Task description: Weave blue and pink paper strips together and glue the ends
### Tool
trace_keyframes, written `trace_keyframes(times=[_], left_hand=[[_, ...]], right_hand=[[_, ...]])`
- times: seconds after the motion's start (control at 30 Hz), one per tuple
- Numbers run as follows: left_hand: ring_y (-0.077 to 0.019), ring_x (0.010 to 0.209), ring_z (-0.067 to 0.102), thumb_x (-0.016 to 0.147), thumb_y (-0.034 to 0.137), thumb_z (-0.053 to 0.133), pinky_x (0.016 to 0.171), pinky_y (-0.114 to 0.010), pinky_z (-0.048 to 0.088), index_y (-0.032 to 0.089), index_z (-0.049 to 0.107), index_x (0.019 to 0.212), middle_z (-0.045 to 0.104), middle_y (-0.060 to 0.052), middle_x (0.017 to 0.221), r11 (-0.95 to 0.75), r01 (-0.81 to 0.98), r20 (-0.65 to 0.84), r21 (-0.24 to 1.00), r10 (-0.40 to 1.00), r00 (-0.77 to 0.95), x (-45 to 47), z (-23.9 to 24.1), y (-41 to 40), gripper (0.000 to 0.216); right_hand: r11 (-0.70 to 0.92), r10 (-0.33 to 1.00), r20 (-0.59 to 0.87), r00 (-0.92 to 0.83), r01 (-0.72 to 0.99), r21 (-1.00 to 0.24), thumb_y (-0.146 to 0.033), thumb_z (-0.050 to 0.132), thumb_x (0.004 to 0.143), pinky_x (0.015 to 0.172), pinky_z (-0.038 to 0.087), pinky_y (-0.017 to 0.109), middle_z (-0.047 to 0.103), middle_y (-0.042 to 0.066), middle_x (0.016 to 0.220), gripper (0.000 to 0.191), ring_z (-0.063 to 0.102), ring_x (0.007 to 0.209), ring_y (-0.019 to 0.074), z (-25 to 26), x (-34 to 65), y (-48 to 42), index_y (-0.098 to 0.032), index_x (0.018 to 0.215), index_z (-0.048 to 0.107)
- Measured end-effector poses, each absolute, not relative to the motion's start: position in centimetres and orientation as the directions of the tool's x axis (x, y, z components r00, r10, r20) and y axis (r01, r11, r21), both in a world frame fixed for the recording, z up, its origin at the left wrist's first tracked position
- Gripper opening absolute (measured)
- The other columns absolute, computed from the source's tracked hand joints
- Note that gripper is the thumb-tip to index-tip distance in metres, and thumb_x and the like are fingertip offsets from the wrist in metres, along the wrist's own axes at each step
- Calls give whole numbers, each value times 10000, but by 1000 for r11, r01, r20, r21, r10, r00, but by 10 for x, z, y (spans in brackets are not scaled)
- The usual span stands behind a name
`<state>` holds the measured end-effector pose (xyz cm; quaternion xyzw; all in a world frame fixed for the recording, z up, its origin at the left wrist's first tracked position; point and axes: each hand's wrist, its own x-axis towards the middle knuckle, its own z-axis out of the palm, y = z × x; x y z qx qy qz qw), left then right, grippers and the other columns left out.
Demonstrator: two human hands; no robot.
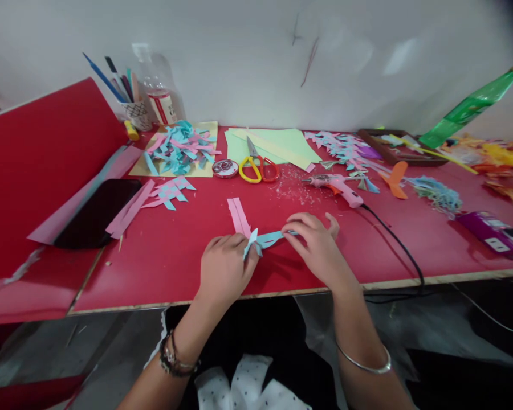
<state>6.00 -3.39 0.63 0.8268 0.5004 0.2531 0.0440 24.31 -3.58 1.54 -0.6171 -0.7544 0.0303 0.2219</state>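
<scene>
Head view looks down on my left hand (224,267) and my right hand (318,247), both low on the red table (175,256) near its front edge. Between them lies a blue paper strip (270,238). My left fingers are pinched on its folded left end and my right fingertips are closed on its right end. Two pink strips (238,216) lie touching it just behind, with the glue gun (336,187) and scissors (260,166) farther back.

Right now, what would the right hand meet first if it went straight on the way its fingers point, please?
Probably the left hand, pinching the other end of the blue paper strip the right hand holds; depth is unclear.
</scene>
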Motion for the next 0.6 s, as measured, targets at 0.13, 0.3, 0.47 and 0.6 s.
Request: trace_keyframes(times=[0.13,0.3,0.47,0.6], left_hand=[[-188,665,595,851,246,369,658,-314,419,155,635,717,642,-52,690,-497,807,393,320,844,364,60,6,-34,312],[-184,659,589,850,247,371,645,-306,408,154,638,722,643,-51,692,-505,805,401,311,838,371,59,4,-34,311],[-182,667,589,848,249,379,650,-302,404,157,635,726,648,-48,708,-495,808,385,319,847,367,60,3,-33,298],[-184,683,591,856,253,365,657,-302,404,161,634,730,648,-47,715,-492,805,370,331,853,369,60,3,-33,311]], right_hand=[[293,918,336,-209,930,-222,-209,377,876,969,41,457,640,-14,865,219,572,830,141,14,246,-36,-230,823,588],[316,898,371,-235,933,-174,-183,432,856,891,140,396,636,-15,874,147,549,850,152,16,249,-36,-218,802,565],[337,925,263,-276,913,-229,-192,483,831,711,230,292,611,-8,770,88,512,754,139,27,250,-33,-200,761,535],[301,943,206,-263,936,-181,-176,420,855,680,216,286,541,-12,650,136,476,656,131,32,249,-34,-195,769,523]])
